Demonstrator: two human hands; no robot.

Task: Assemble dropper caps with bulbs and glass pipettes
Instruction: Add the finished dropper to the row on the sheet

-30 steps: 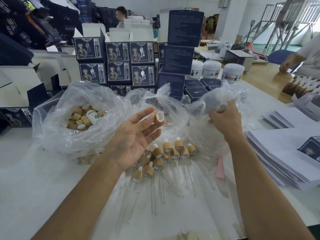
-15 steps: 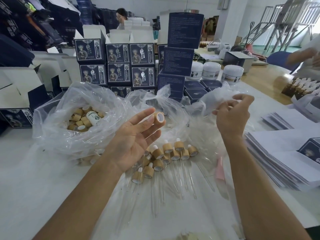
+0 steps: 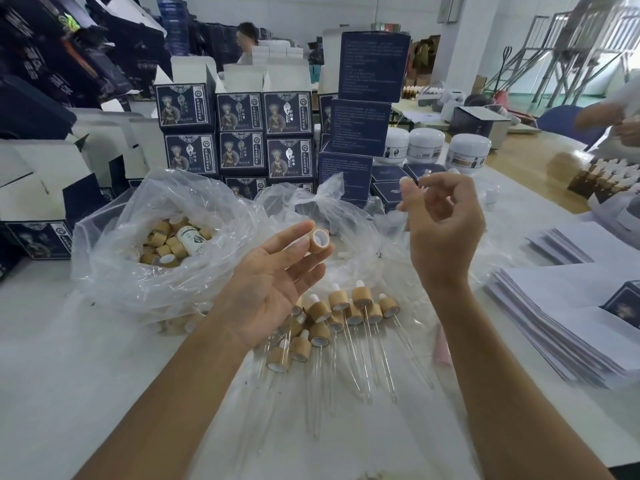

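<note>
Your left hand was raised palm up above the table, pinching a single bamboo cap between thumb and fingertips, its white-lined opening turned toward your right side. The other fingers of that hand lay loosely extended. Your right hand was lifted just to the right of the cap and apart from it, fingers curled, thumb and forefinger closed on something small and pale at their tips; whether this was a bulb could not be told through the blur. Below and between both hands, a cluster of finished droppers lay on the table, caps grouped together and glass tubes pointing toward you. To the left stood an open plastic bag holding loose caps and one white bottle. A second, knotted clear bag sat behind the raised cap. Dark blue boxes were stacked beyond the bags, white jars stood to their right, and a stack of white sheets lay at the right edge.
</note>
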